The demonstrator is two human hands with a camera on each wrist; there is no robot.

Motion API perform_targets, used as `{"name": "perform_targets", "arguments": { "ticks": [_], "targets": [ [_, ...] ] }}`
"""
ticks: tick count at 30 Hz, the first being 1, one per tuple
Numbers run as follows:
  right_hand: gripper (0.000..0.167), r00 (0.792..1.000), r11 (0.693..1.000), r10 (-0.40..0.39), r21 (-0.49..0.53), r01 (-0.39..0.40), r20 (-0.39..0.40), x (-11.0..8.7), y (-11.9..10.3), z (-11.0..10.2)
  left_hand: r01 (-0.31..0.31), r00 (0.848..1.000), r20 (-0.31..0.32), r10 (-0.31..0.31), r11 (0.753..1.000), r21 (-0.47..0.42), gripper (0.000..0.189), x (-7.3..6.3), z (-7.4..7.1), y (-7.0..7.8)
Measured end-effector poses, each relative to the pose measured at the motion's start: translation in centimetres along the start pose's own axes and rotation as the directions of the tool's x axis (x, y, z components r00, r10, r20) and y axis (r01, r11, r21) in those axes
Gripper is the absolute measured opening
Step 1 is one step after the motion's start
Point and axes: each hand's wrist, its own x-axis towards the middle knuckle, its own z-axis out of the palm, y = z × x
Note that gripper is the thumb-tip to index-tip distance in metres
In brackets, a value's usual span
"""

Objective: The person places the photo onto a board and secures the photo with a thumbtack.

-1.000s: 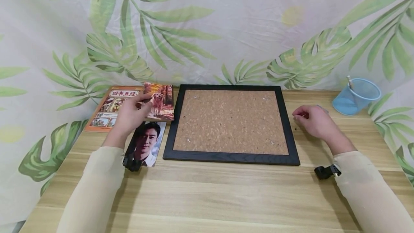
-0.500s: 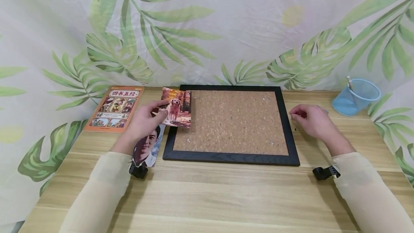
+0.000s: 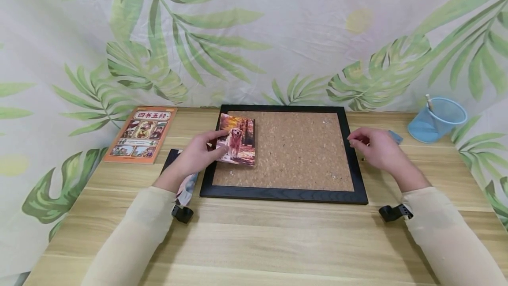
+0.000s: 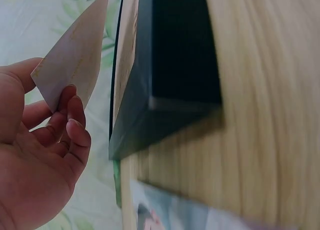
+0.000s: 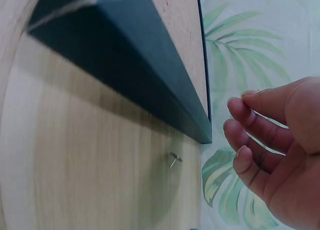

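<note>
A dog photo (image 3: 241, 144) is pinched between thumb and fingers of my left hand (image 3: 200, 156), over the left part of a black-framed corkboard (image 3: 295, 149). In the left wrist view, the photo's pale back (image 4: 75, 55) shows, held off the board. My right hand (image 3: 375, 147) is by the board's right edge. Its thumb and index tips meet in the right wrist view; whether anything tiny sits between them I cannot tell. A small metal thumbtack (image 5: 175, 159) lies on the table below that hand. Beneath my left forearm lies a portrait photo (image 3: 188, 187), partly covered.
An orange comic-style book (image 3: 139, 136) lies at the back left of the wooden table (image 3: 278, 242). At the back right stands a blue mesh pen cup (image 3: 436, 122) with a stick in it. A small blue item (image 3: 395, 137) shows behind my right hand. A leaf-patterned cloth (image 3: 238, 34) hangs behind.
My left hand has carried the dog photo rightward, from beside the book to over the corkboard's left part. My right hand has shifted slightly left, towards the frame.
</note>
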Motion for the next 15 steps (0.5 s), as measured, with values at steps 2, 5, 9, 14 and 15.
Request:
{"name": "perform_targets", "arguments": {
  "ticks": [2, 5, 9, 14, 15],
  "targets": [
    [0.021, 1.000, 1.000, -0.002, 0.006, 0.002, 0.008, 0.0, -0.3, 0.0, -0.006, 1.000, 0.007, 0.006, 1.000, -0.010, 0.055, 0.2, 0.6, 0.3],
    [0.021, 1.000, 1.000, -0.011, 0.015, 0.011, 0.023, 0.1, -0.7, 0.1, -0.035, 0.999, 0.005, 0.035, 0.999, -0.002, 0.054, 0.6, 1.4, 0.7],
    [0.021, 0.999, 0.999, -0.037, 0.021, 0.037, 0.026, 0.3, -1.1, 0.4, -0.041, 0.999, 0.016, 0.041, 0.999, -0.004, 0.056, 0.9, 2.3, 1.2],
    [0.018, 0.997, 0.997, -0.076, 0.011, 0.076, 0.005, 0.6, -1.7, 0.9, -0.029, 0.998, 0.057, 0.028, 1.000, 0.007, 0.061, 1.4, 3.2, 1.8],
    [0.017, 0.997, 0.997, -0.080, 0.007, 0.080, 0.003, 0.6, -1.8, 0.9, -0.027, 0.998, 0.063, 0.026, 0.999, 0.017, 0.061, 1.6, 3.4, 1.9]
  ]
}}
